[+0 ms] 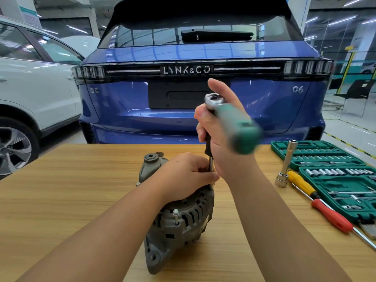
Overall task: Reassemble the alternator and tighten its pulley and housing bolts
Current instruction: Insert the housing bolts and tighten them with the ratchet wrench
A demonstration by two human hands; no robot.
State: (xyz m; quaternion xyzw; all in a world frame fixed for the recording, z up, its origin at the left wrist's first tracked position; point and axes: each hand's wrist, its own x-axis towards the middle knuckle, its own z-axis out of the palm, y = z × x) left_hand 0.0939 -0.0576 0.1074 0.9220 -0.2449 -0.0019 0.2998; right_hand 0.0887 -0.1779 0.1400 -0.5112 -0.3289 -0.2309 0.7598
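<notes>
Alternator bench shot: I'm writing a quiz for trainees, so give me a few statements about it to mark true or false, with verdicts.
1. The right hand grips a ratchet with a green handle. True.
2. The left hand lies flat on the table, away from the alternator. False: it rests on top of the alternator, its fingers at the tool's metal shaft.
3. The socket case is closed. False: it lies open, with rows of sockets showing.
4. A yellow-handled screwdriver and a red-handled screwdriver lie beside the case. True.
5. A white car is parked straight behind the table. False: a blue car is; the white one stands off to the left.
</notes>
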